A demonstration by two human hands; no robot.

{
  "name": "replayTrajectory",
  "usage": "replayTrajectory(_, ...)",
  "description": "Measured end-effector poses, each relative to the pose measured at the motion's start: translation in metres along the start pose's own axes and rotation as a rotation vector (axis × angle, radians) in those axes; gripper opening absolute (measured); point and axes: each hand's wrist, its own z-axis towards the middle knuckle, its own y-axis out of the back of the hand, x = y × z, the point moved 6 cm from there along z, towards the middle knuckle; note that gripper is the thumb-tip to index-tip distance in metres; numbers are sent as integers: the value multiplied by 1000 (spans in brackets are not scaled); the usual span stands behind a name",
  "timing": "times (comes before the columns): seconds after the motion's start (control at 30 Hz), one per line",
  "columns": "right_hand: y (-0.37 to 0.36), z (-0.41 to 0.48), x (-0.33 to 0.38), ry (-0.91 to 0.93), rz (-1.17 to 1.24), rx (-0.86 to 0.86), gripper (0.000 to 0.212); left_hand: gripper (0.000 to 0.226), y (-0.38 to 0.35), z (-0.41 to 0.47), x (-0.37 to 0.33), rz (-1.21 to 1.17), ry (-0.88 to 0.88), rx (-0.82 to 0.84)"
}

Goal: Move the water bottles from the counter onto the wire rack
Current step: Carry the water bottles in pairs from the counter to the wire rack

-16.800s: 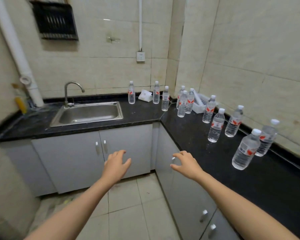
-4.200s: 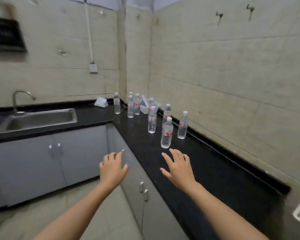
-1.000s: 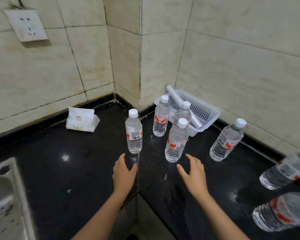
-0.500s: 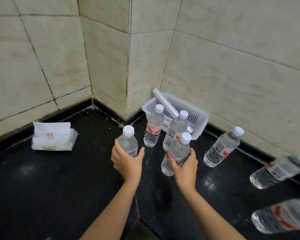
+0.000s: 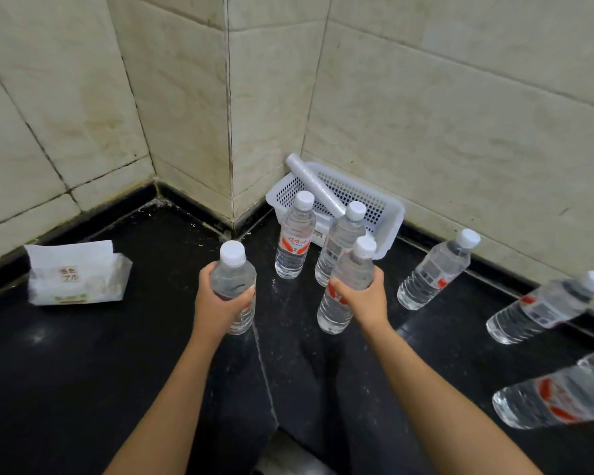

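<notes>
At the inner corner of the dark table (image 5: 83, 371), the pick-up step was in hand. The left hand (image 5: 216, 303) was wrapped round the body of one water bottle (image 5: 234, 272), and the right hand (image 5: 364, 299) gripped a second bottle (image 5: 352, 269) just beside it. Whether either base had left the table could not be told. The wire rack was out of view, so the next move, as I judge it, called for lifting both bottles clear of their neighbours, then turning away to find the rack and stand them on it.

Seven bottles could be counted:
- the two being held;
- a red-labelled bottle (image 5: 294, 241) and a rear bottle (image 5: 338, 241), upright close behind them;
- a far bottle (image 5: 432, 272), a middle bottle (image 5: 542, 308) and a blurred near bottle (image 5: 559, 395) along the right-hand wall.

One white basket (image 5: 388, 214) sat in the corner with one roll (image 5: 314, 183) lying across it. One tissue pack (image 5: 76, 275) lay to the left, well apart.
</notes>
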Motion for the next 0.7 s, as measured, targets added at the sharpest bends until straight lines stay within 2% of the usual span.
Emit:
replayTrajectory(0.23,17,0,-1,65,43,147,65,83,3,9,-4,-30,115,291)
replayTrajectory(0.4,22,-13,-6,75,20,219,63,69,-14,2,-6,-63,167,423)
replayTrajectory(0.57,42,-30,-19,13,44,225,60,38,-40,-11,4,-66,201,465)
replayTrajectory(0.7,67,-52,-35,-67,80,180,53,38,-66,-23,12,-21,222,542)
